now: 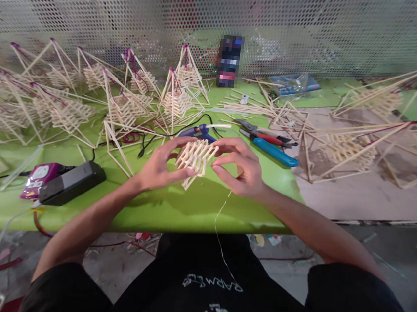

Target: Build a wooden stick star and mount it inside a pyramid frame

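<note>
My left hand (160,168) grips a small lattice (197,157) of short pale wooden sticks, thumb in front and fingers behind. Close by its right edge, my right hand (239,169) has thumb and fingertips pinched together. From beneath that hand a thin white thread (217,221) hangs down to my black shirt; where it runs between the fingers is hidden. Just behind the lattice lies a blue glue gun (202,130) with a glue stick in its back, partly covered by my hands.
Several stick pyramids with purple tips (177,98) crowd the left; more stand on a board (323,198) at right. Pliers with blue handles (276,152), pruning shears (249,126) and loose sticks (246,103) lie behind my hands. A purple-and-black power unit (71,184) sits front left.
</note>
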The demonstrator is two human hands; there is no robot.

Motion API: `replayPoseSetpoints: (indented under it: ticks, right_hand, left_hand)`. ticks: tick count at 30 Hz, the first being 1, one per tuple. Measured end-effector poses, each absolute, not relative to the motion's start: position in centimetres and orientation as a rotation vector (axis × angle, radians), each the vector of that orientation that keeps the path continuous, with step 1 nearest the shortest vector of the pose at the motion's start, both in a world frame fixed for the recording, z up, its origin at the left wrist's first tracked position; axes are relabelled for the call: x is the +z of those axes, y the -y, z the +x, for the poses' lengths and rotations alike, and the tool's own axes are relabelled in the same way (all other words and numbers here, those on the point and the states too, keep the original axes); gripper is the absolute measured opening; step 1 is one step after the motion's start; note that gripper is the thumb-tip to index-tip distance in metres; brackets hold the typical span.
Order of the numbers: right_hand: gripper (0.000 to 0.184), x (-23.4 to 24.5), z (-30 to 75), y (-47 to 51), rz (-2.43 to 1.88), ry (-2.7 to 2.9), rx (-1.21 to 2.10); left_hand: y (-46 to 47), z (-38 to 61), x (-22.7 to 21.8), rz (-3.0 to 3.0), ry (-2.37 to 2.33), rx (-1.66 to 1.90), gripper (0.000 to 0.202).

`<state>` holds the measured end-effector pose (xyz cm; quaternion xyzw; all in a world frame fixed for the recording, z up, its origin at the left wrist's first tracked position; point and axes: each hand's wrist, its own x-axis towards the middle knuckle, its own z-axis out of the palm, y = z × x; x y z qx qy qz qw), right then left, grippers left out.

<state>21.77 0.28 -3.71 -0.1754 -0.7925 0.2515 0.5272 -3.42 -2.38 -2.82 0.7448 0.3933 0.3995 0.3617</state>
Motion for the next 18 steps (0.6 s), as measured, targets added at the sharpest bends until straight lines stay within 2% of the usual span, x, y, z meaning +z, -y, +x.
replayPoseSetpoints:
  ticks: [5, 8, 12, 15, 18]
  right_hand:
    - [0.025, -3.3, 21.9, 0.1, -0.497, 1.829, 0.56]
    - [0.029, -3.0, 22.2, 0.3, -0.516, 1.839, 0.752]
    - [0.019, -2.5, 22.8, -0.2, -0.459, 1.882, 1.025]
    - [0.022, -2.6, 22.8, -0.9, -0.333, 1.768, 1.248]
    - [0.02, -3.0, 22.5, -1.7, -0.365, 1.606, 1.312]
  left_hand:
    - [2.3, -3.6, -2.7, 1.901, -1.033, 1.068, 0.068]
    - [2.3, -3.8, -2.5, 1.939, -1.07, 1.088, 0.07]
    - [2.2, -3.9, -2.3, 2.031, -1.202, 1.114, 0.072]
    - [2.2, -3.8, -2.1, 2.067, -1.277, 1.13, 0.071]
    - [2.2, -3.6, -1.9, 2.097, -1.306, 1.126, 0.069]
